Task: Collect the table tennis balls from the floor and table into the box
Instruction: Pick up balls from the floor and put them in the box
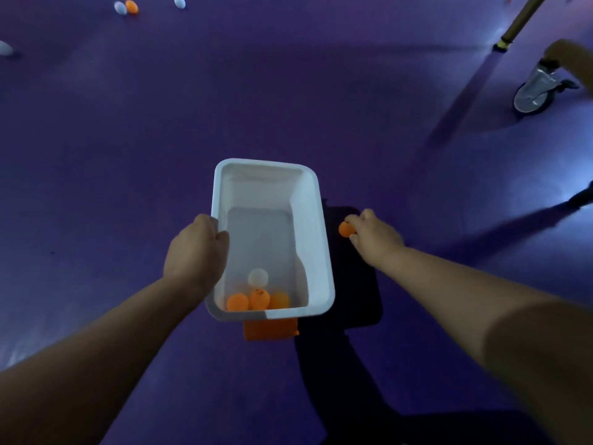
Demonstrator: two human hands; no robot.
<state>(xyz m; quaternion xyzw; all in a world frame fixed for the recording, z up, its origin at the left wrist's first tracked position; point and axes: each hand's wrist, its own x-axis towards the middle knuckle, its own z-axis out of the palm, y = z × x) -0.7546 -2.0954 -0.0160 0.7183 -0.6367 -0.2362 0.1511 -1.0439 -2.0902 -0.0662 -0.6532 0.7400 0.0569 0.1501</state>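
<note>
My left hand (195,248) grips the left rim of a white plastic box (313,220), held above the purple floor. Inside its near end lie one white ball (257,277) and three orange balls (259,299). Just right of the box, my right hand (373,237) pinches an orange ball (346,229) in its fingertips. Loose on the floor at the far left are a white ball (120,8) touching an orange ball (131,6), another white ball (179,2), and one more white ball (4,48) at the left edge.
A caster wheel (534,91) and a golden table leg (516,24) stand at the upper right. An orange patch (271,329) shows under the box's near edge. Dark shadows fall on the floor below the box.
</note>
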